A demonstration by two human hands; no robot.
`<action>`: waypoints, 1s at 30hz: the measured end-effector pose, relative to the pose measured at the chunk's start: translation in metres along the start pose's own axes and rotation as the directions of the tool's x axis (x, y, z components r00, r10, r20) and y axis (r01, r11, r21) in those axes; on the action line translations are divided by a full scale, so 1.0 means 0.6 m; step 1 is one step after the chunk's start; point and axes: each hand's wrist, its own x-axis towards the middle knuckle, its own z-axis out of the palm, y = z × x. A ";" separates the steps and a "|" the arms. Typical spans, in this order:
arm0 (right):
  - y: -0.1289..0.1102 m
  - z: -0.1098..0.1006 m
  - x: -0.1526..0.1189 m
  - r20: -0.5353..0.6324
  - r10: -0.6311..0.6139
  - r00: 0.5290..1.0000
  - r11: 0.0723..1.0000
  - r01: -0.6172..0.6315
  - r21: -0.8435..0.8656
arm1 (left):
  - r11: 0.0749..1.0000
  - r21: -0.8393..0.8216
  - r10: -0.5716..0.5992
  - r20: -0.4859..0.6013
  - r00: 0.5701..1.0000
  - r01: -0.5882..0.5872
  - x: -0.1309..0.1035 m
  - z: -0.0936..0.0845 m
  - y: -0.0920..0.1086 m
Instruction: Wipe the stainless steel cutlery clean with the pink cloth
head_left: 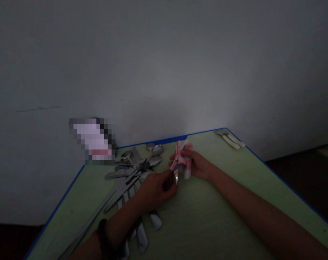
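My left hand (160, 187) pinches a shiny metal piece of cutlery (176, 177), which looks like a spoon, though most of it is hidden by fingers and cloth. Just beyond it, my right hand (195, 164) grips a pink and white cloth (182, 155), its folds bunched between thumb and fingers. The cloth's lower edge meets the metal piece. Left of and beneath my left forearm lies a pile of metal cutlery (126, 177), with knives and spoons crossing one another. Several spoon bowls (154, 160) point out at the pile's far side.
White-handled pliers or cutters (230, 139) lie at the table's far right corner. A phone-like device (92, 141), blurred by pixels, leans at the far left edge. The pale green table (220, 216) has a blue rim and stands against a grey wall (164, 72).
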 end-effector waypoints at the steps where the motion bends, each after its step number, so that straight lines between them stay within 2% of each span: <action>1: 0.000 0.000 0.000 -0.009 -0.010 1.000 1.000 0.010 0.012 | 1.000 0.003 0.014 0.001 1.000 -0.014 0.000 -0.001 0.000; 10: -0.005 0.000 0.004 -0.136 -0.091 0.986 0.985 0.110 0.132 | 0.999 0.043 0.030 0.025 0.999 -0.031 0.000 -0.005 0.000; 15: -0.009 0.000 0.003 -0.174 -0.161 0.971 0.968 0.190 0.165 | 0.999 -0.046 0.017 0.039 0.999 -0.015 -0.003 -0.008 -0.002; 19: -0.009 0.003 0.006 -0.213 -0.166 0.963 0.965 0.203 0.167 | 0.997 -0.071 0.006 0.044 0.999 -0.003 -0.004 -0.008 -0.003; 23: -0.002 0.004 0.009 -0.175 -0.154 0.972 0.983 0.169 0.072 | 1.000 -0.004 0.014 0.037 0.999 -0.014 -0.003 -0.007 -0.001; 27: 0.005 0.006 0.009 -0.096 -0.187 0.978 0.982 0.184 -0.042 | 0.999 0.031 0.039 0.048 0.998 -0.040 -0.002 -0.009 0.003; 30: 0.007 0.009 0.007 -0.078 -0.193 0.978 0.978 0.185 -0.091 | 0.997 0.051 0.050 0.041 0.998 -0.052 -0.001 -0.009 0.005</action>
